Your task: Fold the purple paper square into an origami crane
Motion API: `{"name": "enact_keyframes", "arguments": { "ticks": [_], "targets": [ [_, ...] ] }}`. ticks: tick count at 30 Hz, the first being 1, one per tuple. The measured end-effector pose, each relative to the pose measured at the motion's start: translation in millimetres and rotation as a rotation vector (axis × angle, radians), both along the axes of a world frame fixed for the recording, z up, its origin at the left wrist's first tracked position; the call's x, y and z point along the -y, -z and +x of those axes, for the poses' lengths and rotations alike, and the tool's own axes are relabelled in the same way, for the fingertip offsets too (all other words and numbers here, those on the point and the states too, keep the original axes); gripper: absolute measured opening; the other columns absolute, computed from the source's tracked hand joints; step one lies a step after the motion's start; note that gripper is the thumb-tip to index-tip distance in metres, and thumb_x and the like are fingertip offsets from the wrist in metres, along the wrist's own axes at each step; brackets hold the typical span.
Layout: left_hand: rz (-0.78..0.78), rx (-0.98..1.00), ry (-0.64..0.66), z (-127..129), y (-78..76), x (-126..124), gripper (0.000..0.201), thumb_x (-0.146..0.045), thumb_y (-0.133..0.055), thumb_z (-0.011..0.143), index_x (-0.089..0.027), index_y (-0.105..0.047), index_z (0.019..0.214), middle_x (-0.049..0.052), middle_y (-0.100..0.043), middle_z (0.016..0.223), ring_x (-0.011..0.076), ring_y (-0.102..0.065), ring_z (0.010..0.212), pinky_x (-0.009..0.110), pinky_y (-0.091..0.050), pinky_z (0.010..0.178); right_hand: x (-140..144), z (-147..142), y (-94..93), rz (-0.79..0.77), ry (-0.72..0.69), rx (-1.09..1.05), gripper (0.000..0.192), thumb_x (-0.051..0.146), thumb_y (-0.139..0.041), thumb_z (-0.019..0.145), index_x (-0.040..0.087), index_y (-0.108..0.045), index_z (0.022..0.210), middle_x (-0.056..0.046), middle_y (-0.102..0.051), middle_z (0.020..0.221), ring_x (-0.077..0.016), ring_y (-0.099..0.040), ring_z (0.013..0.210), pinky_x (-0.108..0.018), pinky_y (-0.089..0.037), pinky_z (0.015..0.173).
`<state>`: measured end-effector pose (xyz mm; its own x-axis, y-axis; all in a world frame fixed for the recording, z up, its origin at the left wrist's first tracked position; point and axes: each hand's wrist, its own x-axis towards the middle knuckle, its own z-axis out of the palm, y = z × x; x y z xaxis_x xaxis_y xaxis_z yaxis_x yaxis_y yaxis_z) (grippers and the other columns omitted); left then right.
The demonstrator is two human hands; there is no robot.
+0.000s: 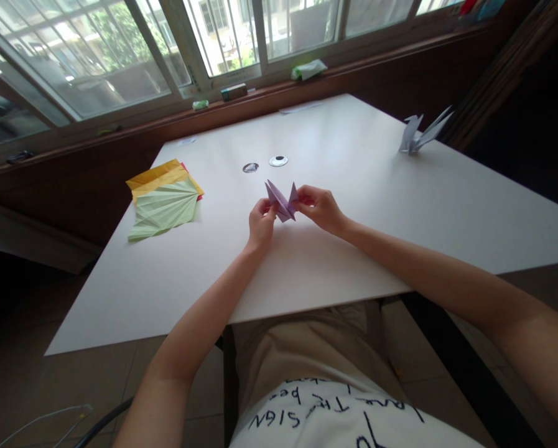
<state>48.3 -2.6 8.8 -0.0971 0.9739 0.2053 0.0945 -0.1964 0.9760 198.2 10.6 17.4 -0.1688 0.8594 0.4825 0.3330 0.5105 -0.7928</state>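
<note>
1. We see the left hand (261, 222) and the right hand (320, 207) meeting at centre frame, just above the white counter (353, 205). Between them is a folded purple paper piece (282, 201), with two pointed flaps standing up.
2. Grip, left: fingers pressed together on the lower left edge of the purple paper piece, thumb side toward the paper. Grip, right: fingertips pinching the right-hand flap near its tip. Whether the piece rests on the counter or is held slightly clear of it, we cannot tell.
3. Step in hand, as we judge it: a late shaping fold on an origami figure, with both flaps being drawn or creased apart. The form is already narrow and pointed, so the early folds look done.
4. Reference object: a finished pale paper crane (421, 132) stands at upper right of the frame, well apart from the hands.
5. A stack of coloured sheets (164, 202) lies at left of centre, a pleated green one on top, yellow beneath. Two small round discs (264, 164) sit on the counter just beyond the hands.
6. Next move, our judgement: it calls for steady opposing pinches and a crisp crease along the flap, without tearing the thin points.
</note>
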Motion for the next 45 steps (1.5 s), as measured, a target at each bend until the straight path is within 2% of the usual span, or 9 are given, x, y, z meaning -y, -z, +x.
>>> {"name": "enact_keyframes", "arguments": {
  "ticks": [6, 20, 36, 45],
  "targets": [
    [-0.029, 0.064, -0.027, 0.0, 0.8, -1.9, 0.008, -0.026, -0.054, 0.077, -0.018, -0.056, 0.075, -0.001, -0.059, 0.073, 0.0111, -0.055, 0.069, 0.025, -0.045, 0.065, 1.0, 0.6, -1.3, -0.002, -0.01, -0.018, 0.015, 0.03, -0.062, 0.072, 0.016, -0.06, 0.071, -0.001, -0.063, 0.07, -0.0138, -0.058, 0.066, -0.03, -0.049, 0.066],
    [-0.005, 0.048, -0.081, -1.2, 1.0, -2.3, 0.008, -0.027, -0.053, 0.077, -0.019, -0.056, 0.076, -0.001, -0.059, 0.074, 0.0108, -0.055, 0.069, 0.024, -0.044, 0.064, -0.9, 0.8, -0.6, -0.006, -0.023, -0.034, 0.021, 0.037, -0.065, 0.071, 0.016, -0.062, 0.073, -0.003, -0.064, 0.072, -0.015, -0.059, 0.068, -0.031, -0.049, 0.065],
    [-0.034, 0.038, -0.026, 1.0, -1.3, 0.9, 0.01, -0.027, -0.054, 0.075, -0.017, -0.056, 0.073, 0.0, -0.06, 0.072, 0.0108, -0.055, 0.068, 0.022, -0.043, 0.061, 0.1, 1.2, -1.3, -0.002, -0.012, 0.0, 0.008, 0.022, -0.058, 0.073, 0.015, -0.061, 0.074, -0.002, -0.064, 0.07, -0.0137, -0.059, 0.066, -0.029, -0.049, 0.063],
    [-0.055, 0.035, 0.012, 2.5, -2.3, 2.9, 0.013, -0.03, -0.056, 0.074, -0.017, -0.057, 0.074, 0.001, -0.061, 0.074, 0.0112, -0.055, 0.069, 0.022, -0.043, 0.061, 1.4, 0.6, -2.2, -0.02, -0.014, 0.013, 0.008, 0.022, -0.057, 0.073, 0.015, -0.06, 0.073, -0.001, -0.063, 0.068, -0.0126, -0.058, 0.063, -0.028, -0.048, 0.063]
  ]
}}
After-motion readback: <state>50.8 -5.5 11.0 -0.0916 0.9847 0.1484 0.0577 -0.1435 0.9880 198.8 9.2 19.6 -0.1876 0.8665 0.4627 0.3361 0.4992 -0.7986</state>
